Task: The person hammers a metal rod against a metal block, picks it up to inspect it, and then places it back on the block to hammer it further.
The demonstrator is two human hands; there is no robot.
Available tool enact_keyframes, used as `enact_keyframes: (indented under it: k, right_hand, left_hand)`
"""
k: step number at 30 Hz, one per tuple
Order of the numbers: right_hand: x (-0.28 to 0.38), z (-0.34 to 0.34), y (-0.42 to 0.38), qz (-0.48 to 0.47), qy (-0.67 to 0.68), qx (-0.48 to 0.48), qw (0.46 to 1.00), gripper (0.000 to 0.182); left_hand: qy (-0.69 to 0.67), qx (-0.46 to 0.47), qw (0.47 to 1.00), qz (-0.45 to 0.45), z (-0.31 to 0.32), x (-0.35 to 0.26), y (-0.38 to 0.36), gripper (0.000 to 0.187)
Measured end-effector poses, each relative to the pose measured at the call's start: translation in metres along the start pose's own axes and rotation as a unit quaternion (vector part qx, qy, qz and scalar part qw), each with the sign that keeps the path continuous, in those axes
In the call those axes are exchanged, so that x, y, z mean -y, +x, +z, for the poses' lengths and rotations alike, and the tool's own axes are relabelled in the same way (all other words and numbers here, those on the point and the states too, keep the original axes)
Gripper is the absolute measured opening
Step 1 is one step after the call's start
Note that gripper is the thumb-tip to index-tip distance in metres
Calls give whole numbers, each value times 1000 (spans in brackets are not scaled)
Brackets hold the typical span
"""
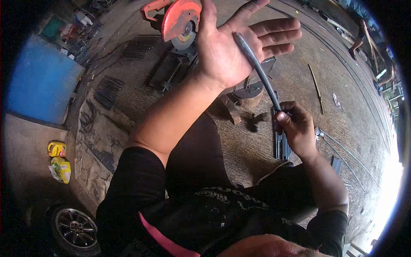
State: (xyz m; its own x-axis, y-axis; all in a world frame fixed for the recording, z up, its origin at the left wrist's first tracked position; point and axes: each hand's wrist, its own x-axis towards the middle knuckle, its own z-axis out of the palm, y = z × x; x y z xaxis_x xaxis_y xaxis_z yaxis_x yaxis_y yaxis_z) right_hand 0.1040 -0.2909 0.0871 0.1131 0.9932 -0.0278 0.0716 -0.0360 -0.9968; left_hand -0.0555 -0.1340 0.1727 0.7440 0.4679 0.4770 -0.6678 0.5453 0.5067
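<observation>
My left hand is raised in front of me, palm toward me, with the fingers spread. One end of a grey metal rod lies against its palm, and the fingers are not closed round it. Lower on the right, my right hand grips the rod's other end between thumb and fingers. Below and partly behind that hand lies a bundle of cut metal rods. Behind my left hand stands a cut-off saw with an orange guard; my hand hides part of it.
A round block and a rusty metal piece are on the ground ahead. Dark rods lie in a pile on the left. A blue panel, a yellow container and a wheel are further left. Another person is at upper right.
</observation>
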Motion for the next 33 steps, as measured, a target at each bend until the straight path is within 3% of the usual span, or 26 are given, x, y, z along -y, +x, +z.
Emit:
enact_keyframes:
  k: [7,9,10,11,12,15,16,19,29,33]
  right_hand:
    - [-5,-5,3,24,-14,20,999,25]
    - [0,0,4,42,-17,16,999,26]
    - [2,4,4,-25,-9,10,1000,27]
    - [4,5,4,-91,-1,2,996,29]
    - [-2,5,5,-124,-2,-11,992,33]
    - [-7,-1,11,-170,-114,-6,979,34]
    - [7,-1,4,-41,-62,7,997,29]
    - [10,-1,3,-9,-16,11,1000,22]
    - [4,-1,5,30,53,46,997,24]
    - [3,2,4,-57,33,41,997,30]
  left_hand:
    - [8,-23,1000,-14,1,2,1,85]
    - [-17,91,996,-17,-14,0,5,87]
    - [-15,93,995,-16,-15,1,5,87]
    - [6,36,999,9,-14,3,3,90]
    - [26,-21,999,35,-11,4,3,94]
    - [60,-32,997,28,-7,4,3,90]
    - [61,-28,997,27,-6,4,3,90]
    - [63,-26,997,19,-4,5,3,90]
    - [37,-16,999,15,-4,6,3,88]
    - [23,-29,999,12,-6,5,3,89]
